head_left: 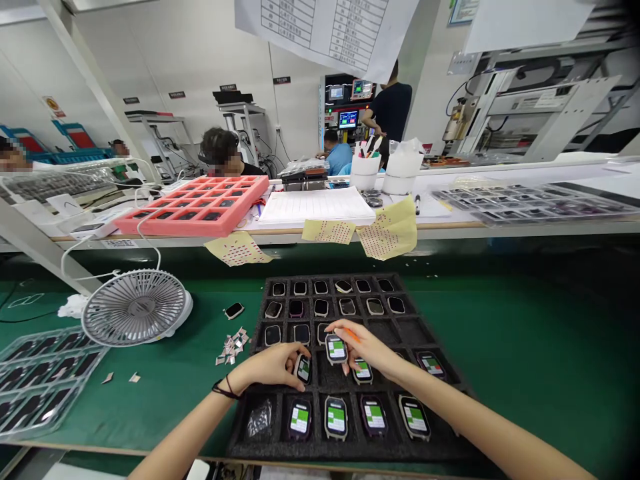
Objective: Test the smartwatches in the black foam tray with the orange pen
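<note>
Foam tray [350, 451]: 1, at 6 o'clock. In tray: lit-screen smartwatches [335, 418], 8; dark-screen smartwatches [321, 307], 15. At the tray's 9 o'clock: loose smartwatch [234, 310], 1; desk fan [135, 307], 1.

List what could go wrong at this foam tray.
The smartwatch at the left hand could slip and drop into the black foam tray. The orange object in the right hand sits close to another smartwatch and might mark its screen. Loose metal-looking scraps on the green mat, near the desk fan, could get blown about.
</note>
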Available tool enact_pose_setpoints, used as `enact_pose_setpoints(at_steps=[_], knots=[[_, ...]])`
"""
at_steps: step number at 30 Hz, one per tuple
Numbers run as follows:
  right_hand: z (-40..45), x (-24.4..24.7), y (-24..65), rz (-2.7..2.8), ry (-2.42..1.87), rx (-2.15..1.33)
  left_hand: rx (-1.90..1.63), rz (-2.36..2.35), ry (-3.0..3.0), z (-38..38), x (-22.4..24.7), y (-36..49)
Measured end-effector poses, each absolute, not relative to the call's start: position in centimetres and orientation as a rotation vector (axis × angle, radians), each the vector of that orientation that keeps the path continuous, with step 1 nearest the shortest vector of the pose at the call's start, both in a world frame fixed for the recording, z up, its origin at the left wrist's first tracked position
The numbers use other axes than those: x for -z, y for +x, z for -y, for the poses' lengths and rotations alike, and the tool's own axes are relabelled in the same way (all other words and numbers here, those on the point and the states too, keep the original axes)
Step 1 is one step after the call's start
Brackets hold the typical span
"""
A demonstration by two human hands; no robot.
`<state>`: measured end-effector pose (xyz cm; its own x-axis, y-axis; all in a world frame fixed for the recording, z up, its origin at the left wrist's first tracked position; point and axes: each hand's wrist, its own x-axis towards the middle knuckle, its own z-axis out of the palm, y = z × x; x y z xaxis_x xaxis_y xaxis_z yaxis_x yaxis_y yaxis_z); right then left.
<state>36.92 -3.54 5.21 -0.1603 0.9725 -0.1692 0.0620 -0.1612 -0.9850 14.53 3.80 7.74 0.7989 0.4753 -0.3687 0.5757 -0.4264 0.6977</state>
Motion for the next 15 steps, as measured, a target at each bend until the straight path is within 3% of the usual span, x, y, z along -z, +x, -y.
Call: enact_pose_setpoints(at_steps=[7, 11, 15], knots=[[1.8, -9.9, 42.1, 1.197, -1.051, -1.558, -0.194, -0.789, 1.760, -4.8, -12.0, 16.6], [1.5, -10.0, 43.7, 1.241, -1.011, -1.505, -0.309, -0.605, 1.603, -5.2, -14.5, 20.5], [1.2, -9.7, 44.3, 1.196, -1.043, -1.454, -0.335, -0.574, 1.632, -5.6, -14.2, 23.4]])
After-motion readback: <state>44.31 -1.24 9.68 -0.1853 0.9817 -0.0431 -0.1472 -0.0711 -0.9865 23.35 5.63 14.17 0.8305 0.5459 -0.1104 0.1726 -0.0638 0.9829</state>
